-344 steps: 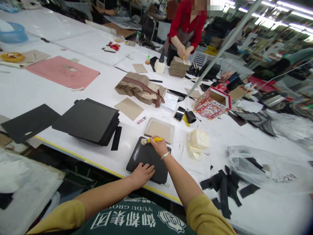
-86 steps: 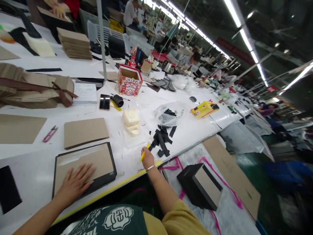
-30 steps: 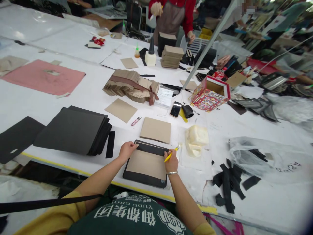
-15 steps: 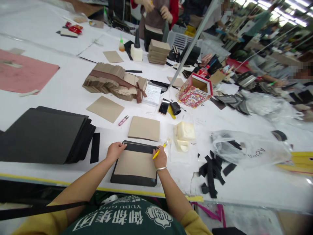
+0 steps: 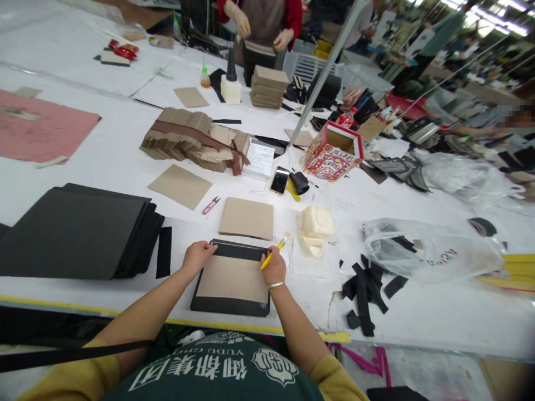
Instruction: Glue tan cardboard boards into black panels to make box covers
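Note:
In front of me lie black panels, with a beige board on top and a black strip across the board's far edge. The thumb and fingers of my left hand pinch the strip's left end. My right hand is closed around a yellow brush, its bristle end pointing away to the right, and its fingers touch the strip's right end. Just beyond the panels sits a pile of beige boards. A cream-coloured cut-open container stands right of the brush.
At left are a stack of black sheets and a single black strip. Pink thread snips, a phone and a red box lie farther back. Black scraps are at right. A co-worker stands across the table.
My hands stay almost in place on the black strip, and the brush remains in my right hand. The view shifts slightly. Across the table, the co-worker's hands have moved apart and downward.

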The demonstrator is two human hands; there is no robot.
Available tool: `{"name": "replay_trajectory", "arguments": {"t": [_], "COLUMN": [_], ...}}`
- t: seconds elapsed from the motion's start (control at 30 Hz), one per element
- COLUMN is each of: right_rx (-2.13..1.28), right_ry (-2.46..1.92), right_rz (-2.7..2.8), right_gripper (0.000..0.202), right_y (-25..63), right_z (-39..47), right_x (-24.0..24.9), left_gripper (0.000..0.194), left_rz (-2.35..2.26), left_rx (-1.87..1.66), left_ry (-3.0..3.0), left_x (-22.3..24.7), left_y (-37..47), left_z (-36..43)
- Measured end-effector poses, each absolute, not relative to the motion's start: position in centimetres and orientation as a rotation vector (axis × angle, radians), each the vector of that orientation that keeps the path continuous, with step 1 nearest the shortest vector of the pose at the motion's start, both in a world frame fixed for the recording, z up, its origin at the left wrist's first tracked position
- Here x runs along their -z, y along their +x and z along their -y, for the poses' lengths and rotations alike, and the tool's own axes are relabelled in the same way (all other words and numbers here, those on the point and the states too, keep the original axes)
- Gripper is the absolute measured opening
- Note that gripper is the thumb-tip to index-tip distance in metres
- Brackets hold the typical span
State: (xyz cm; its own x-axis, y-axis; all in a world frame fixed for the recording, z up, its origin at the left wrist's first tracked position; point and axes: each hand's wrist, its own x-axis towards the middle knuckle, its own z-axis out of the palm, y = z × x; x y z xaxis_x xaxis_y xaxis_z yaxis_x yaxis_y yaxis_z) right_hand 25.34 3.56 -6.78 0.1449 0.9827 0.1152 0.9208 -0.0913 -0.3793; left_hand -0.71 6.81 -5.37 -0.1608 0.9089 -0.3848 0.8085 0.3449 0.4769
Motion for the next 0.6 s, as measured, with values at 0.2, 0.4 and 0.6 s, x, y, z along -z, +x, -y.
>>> {"name": "replay_trajectory", "arguments": {"t": [0.2, 0.4, 0.6], "right_rx": [-0.156, -0.284, -0.144], "right_ry": [-1.64, -1.391, -1.548], "right_rz": [2.048, 2.341, 2.347], "right_gripper": [0.021, 0.026, 0.035], "right_y": [23.1, 22.1, 26.9], "right_z": [-3.1, -1.6, 0.3], "right_x": [6.3, 7.3, 6.0], "left_gripper": [0.046, 0.073, 0.062], "left_rz": [-1.738, -1.373, -1.737], "left_rx": [-0.39, -0.032, -0.084], "left_ry": [2.439, 2.66, 2.564], "left_x": [4.4, 5.9, -0.5], "left_y": [1.1, 1.6, -4.8], "left_z": [-4.4, -2.2, -1.5]}}
